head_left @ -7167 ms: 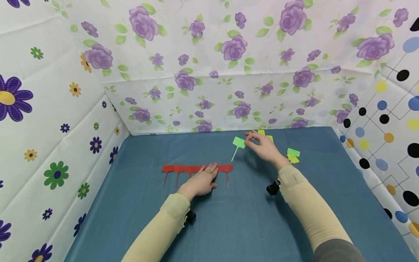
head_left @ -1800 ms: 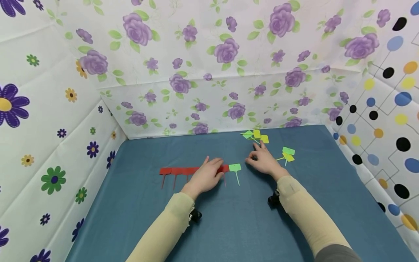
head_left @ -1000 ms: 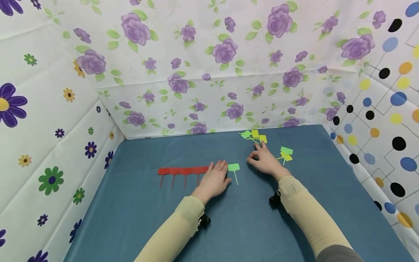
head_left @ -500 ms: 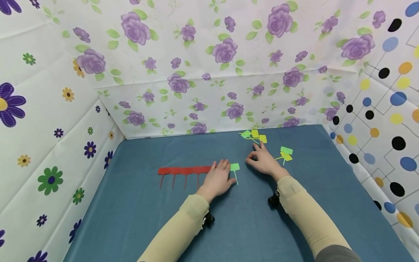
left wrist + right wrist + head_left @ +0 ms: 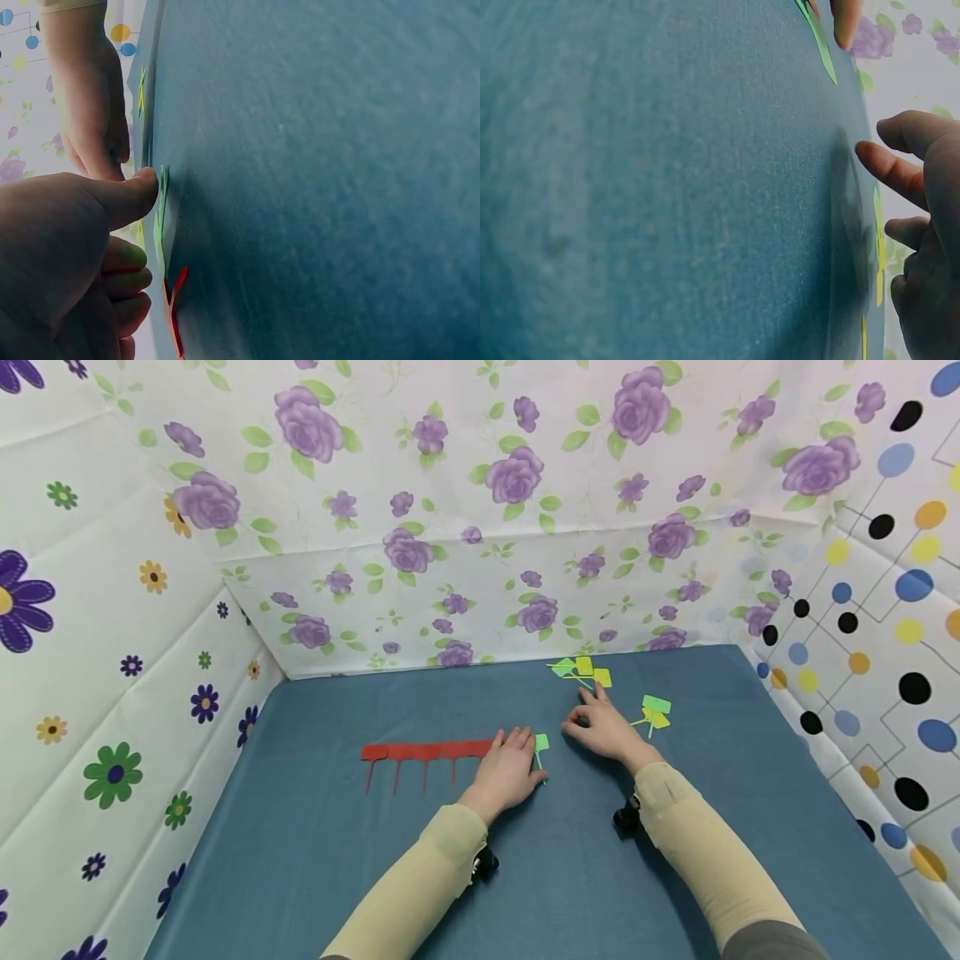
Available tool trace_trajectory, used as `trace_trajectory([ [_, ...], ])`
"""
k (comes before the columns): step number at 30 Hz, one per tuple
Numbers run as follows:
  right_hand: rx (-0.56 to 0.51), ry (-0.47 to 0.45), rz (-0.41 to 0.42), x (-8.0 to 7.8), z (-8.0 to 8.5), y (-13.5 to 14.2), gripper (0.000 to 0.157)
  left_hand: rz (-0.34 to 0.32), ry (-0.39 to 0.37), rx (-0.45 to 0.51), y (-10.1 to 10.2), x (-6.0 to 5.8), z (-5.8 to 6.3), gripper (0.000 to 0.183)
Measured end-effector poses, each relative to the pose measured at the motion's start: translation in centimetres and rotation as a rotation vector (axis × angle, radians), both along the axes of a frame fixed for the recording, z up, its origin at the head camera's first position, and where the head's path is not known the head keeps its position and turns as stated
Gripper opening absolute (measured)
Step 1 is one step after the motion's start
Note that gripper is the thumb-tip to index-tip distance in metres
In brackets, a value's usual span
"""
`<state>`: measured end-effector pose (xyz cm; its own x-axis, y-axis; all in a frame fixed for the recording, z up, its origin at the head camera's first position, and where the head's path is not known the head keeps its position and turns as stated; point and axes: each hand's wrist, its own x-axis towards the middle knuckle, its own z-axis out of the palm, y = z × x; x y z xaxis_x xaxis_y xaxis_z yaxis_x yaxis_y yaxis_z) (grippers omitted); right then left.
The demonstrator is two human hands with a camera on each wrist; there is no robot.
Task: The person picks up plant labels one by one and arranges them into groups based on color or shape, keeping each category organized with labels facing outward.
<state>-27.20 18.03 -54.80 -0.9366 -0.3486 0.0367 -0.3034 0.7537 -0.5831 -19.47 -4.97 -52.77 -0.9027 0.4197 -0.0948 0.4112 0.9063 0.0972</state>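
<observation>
Red flat tags with thin stems lie edge to edge in a row on the blue cloth, stems towards me. At the row's right end sits a green tag, partly covered. My left hand rests over this end, fingers straight on the tags and thumb by the green stem. The last red part is hidden beneath it. To the right, my right hand hovers with fingers loosely bent, holding nothing. The right wrist view shows its thumb and fingers apart, above the cloth.
Behind my right hand lies a loose group of green and yellow tags. Another small pile of green and yellow tags lies to its right. A flowered cloth wall stands behind, with patterned walls on both sides.
Earlier my right hand held a green tag in the air; it now lies at the row's right end. My left hand has slid right along the row, onto the green tag's edge.
</observation>
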Motion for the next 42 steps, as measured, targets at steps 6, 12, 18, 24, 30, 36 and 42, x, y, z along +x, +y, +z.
trace_trajectory([
  [6, -0.001, -0.007, 0.006, -0.3, 0.3, -0.3, 0.025, -0.001, -0.002, -0.02, -0.2, -0.1, -0.1, 0.071],
  [12, -0.014, -0.016, 0.002, -1.1, 1.2, -0.6, 0.025, -0.002, -0.027, -0.033, -0.1, -0.4, 0.2, 0.07],
  [18, -0.083, -0.033, -0.03, -3.0, 1.7, -1.0, 0.024, -0.004, -0.068, -0.045, 0.1, -0.5, 0.4, 0.072],
  [24, -0.173, -0.113, -0.115, -5.2, 1.3, -0.9, 0.036, -0.017, -0.095, -0.043, 0.3, 0.0, 0.5, 0.074],
  [30, -0.159, -0.153, -0.113, -6.4, 1.0, -0.3, 0.07, -0.02, -0.114, -0.044, 0.4, 0.1, -0.1, 0.08],
  [36, -0.061, -0.183, -0.091, -6.8, 1.0, -0.4, 0.074, -0.021, -0.118, -0.066, 0.5, 0.0, -0.3, 0.082],
  [42, 0.005, -0.192, -0.078, -6.9, 1.3, -0.5, 0.077, -0.008, -0.123, -0.079, 0.4, 0.0, 0.1, 0.081],
])
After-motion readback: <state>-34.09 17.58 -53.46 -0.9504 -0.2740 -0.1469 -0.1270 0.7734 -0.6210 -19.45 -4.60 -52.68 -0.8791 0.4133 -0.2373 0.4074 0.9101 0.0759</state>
